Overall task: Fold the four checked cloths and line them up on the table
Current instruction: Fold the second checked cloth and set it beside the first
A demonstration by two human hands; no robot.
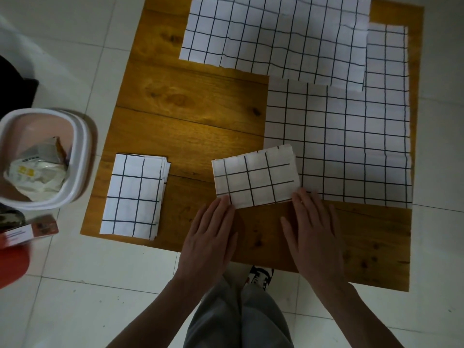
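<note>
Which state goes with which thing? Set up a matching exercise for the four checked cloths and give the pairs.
Things:
1. cloth at the left edge
2. cloth under the hands
3. far cloth
4. right-side cloth

States:
A. spread flat, partly covered by another cloth
B. folded, lying alone, untouched
C. folded, fingertips of left hand and right hand on its near edge
D. spread flat, overlapping another cloth

Pairs: 1-B, 2-C, 3-D, 4-A

left hand (209,234) flat, right hand (312,229) flat, fingers spread
</note>
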